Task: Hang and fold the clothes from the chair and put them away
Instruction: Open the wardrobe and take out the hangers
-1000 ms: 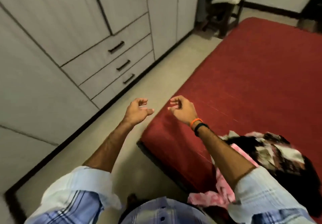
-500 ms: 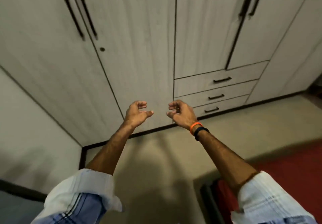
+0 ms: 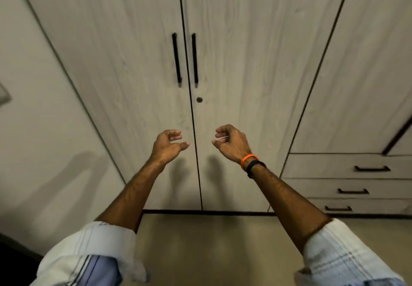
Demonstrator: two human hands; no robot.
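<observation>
While both hands, the left hand (image 3: 168,144) and right hand (image 3: 231,144), hang loosely curled and empty before the shut wardrobe doors (image 3: 138,63), the step looks like opening them: each grip must take a door handle (image 3: 176,59).

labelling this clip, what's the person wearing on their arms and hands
Both forearms are bare, with pale sleeves rolled up near the elbows: the left sleeve shows a blue lining with dark stripes, the right sleeve fine faint lines. The right wrist carries an orange band and next to it a black band. The left hand and right hand wear no gloves.
</observation>
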